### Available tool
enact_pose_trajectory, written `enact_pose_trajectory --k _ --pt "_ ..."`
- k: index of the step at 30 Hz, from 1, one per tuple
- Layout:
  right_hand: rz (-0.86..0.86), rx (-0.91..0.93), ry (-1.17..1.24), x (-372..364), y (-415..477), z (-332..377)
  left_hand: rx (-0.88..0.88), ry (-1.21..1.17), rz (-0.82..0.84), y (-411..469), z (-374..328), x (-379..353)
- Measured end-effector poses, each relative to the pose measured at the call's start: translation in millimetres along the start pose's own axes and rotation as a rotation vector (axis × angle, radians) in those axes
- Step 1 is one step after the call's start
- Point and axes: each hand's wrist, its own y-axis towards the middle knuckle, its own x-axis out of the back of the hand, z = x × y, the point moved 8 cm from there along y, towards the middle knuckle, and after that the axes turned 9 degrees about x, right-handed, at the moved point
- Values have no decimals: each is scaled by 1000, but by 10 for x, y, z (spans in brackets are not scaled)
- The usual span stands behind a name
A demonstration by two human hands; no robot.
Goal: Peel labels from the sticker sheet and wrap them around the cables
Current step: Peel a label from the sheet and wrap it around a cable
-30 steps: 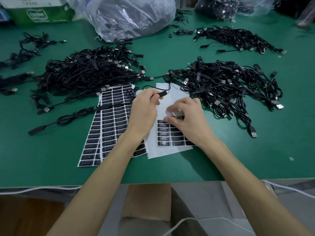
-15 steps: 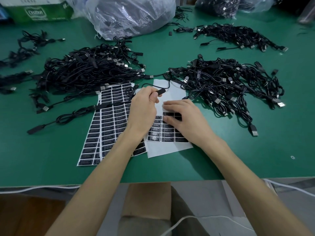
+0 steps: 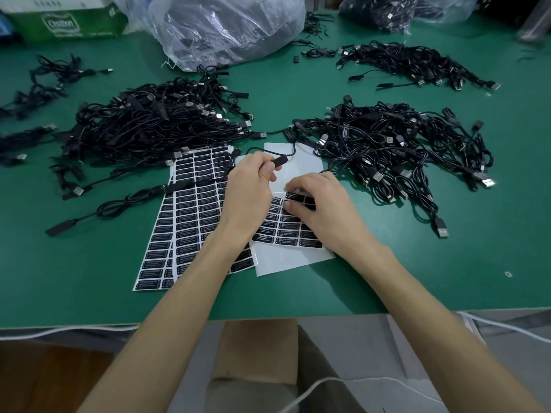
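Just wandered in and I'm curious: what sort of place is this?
Probably a small assembly or packing workshop: piles of identical black cables on a green worktable, sheets of printed labels, and bagged stock behind.

The green table (image 3: pixel 89 293) carries two sticker sheets side by side near its front edge: the left sheet (image 3: pixel 193 210) is full and the right sheet (image 3: pixel 292 260) mostly bare. Behind them lie a left pile (image 3: pixel 149 123) and a right pile (image 3: pixel 387 144) of cables, a bag (image 3: pixel 226 28), a box (image 3: pixel 65 22), and possibly a small ring (image 3: pixel 508 274).
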Motion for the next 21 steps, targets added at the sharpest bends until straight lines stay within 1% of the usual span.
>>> enact_pose_trajectory --k 5,13,21 --pt "-27 -8 25 15 -12 13 -4 15 11 -11 -22 0" --pt "-86 -58 -49 90 -44 18 -17 45 22 -8 -38 -9" --pt "-110 -51 -77 132 -78 70 -17 49 29 -13 -37 -16"
